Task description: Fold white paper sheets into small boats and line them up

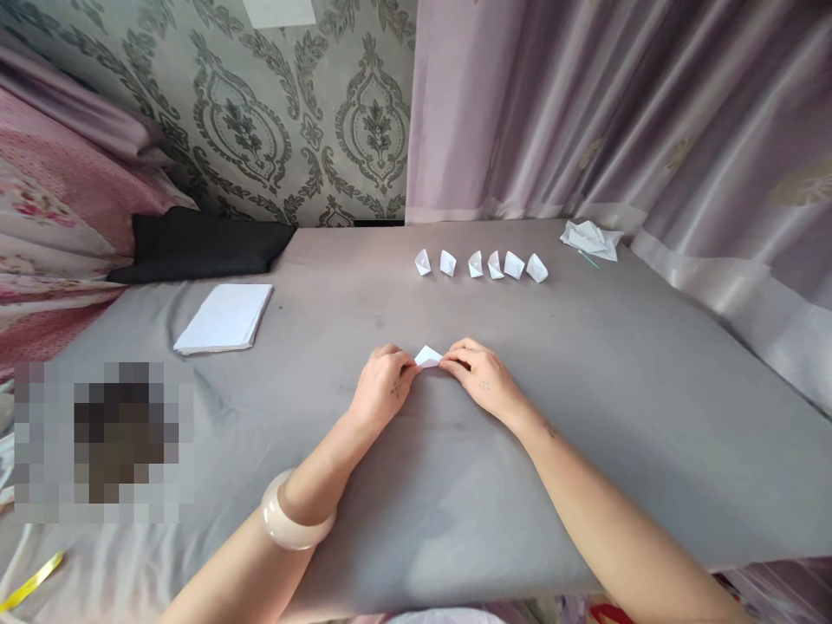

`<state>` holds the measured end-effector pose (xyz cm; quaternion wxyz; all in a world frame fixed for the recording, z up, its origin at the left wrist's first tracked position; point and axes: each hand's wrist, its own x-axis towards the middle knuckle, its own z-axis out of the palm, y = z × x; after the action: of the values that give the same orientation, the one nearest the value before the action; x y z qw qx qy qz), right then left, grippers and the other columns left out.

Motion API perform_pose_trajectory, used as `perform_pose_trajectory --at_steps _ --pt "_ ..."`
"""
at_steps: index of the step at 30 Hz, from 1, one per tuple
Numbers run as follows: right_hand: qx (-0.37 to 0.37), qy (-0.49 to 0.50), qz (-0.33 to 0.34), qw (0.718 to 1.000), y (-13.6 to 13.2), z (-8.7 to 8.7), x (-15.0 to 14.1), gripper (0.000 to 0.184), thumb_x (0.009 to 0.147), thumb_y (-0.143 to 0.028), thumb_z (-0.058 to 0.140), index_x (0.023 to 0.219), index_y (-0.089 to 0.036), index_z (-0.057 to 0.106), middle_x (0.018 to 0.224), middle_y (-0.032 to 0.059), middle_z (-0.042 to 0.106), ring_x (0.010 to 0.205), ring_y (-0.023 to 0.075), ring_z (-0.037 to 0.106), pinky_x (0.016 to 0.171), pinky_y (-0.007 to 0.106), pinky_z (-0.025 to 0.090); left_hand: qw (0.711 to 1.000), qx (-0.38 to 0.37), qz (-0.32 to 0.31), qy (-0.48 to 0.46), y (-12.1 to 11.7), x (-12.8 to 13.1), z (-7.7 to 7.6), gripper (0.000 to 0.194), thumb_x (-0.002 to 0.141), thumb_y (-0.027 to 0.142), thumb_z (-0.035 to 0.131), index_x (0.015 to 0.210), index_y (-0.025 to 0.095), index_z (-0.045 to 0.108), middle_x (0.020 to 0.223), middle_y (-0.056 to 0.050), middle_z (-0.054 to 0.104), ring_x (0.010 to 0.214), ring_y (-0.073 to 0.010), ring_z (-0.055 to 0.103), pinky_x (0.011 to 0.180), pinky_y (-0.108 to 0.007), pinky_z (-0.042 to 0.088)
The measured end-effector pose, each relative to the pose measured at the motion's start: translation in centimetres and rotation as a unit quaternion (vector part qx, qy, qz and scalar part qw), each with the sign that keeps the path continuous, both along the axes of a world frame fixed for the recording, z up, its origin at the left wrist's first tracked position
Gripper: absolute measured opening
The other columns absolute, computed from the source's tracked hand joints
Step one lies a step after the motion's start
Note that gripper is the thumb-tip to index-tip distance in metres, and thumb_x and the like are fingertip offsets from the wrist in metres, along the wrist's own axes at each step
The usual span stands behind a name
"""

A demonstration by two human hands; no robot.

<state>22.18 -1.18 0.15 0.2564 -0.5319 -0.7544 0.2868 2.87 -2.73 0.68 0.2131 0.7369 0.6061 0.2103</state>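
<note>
A small folded piece of white paper (427, 356) is held between my two hands, just above or on the grey cloth; I cannot tell which. It shows a peaked, triangular top. My left hand (385, 386) pinches its left corner between thumb and fingers. At the opposite corner, my right hand (479, 374) grips it the same way. Beyond the hands, several small folded white paper shapes (448, 263) stand in a loose row on the cloth. A white bangle (295, 511) circles my left forearm.
A stack of white paper (227, 316) lies at the left, in front of a folded black cloth (208, 243). Crumpled white paper (591, 238) sits at the back right by the curtain (520, 113). A yellow strip (32, 581) is at lower left, near a blurred-out patch. Grey cloth (650, 390) covers the table.
</note>
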Motion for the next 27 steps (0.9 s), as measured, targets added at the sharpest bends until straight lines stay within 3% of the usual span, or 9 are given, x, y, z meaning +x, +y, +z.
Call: perform_pose_trajectory --at_steps 9,17,27 --pt "-0.065 0.018 -0.027 0.997 1.3 0.1 -0.3 0.019 0.085 -0.034 0.056 0.077 -0.023 0.070 0.097 0.0008 0.060 0.074 0.0121 0.055 0.072 0.028 0.041 0.997 -0.043 0.048 -0.035 0.7 -0.2 -0.1 0.020 0.087 0.026 0.051 0.079 0.019 0.068 0.088 -0.007 0.060 0.083 -0.0192 0.057 0.078 -0.031 0.046" --pt "-0.044 -0.005 -0.054 0.998 1.6 -0.2 -0.7 0.019 0.081 -0.033 0.059 0.070 -0.021 0.068 0.096 0.0015 0.061 0.071 0.0120 0.055 0.069 0.028 0.042 0.997 -0.031 0.062 -0.038 0.9 0.0 -0.9 0.017 0.085 0.026 0.054 0.081 0.015 0.067 0.095 -0.009 0.056 0.088 -0.0199 0.055 0.083 -0.034 0.047" --pt "-0.026 -0.036 -0.038 0.998 2.1 -0.4 -0.7 0.021 0.082 -0.033 0.059 0.066 -0.021 0.066 0.095 0.0025 0.062 0.071 0.0125 0.057 0.064 0.027 0.042 0.996 -0.040 0.061 -0.054 1.4 -0.1 -0.8 0.016 0.081 0.027 0.057 0.074 0.015 0.065 0.094 -0.009 0.057 0.083 -0.0180 0.054 0.078 -0.033 0.048"
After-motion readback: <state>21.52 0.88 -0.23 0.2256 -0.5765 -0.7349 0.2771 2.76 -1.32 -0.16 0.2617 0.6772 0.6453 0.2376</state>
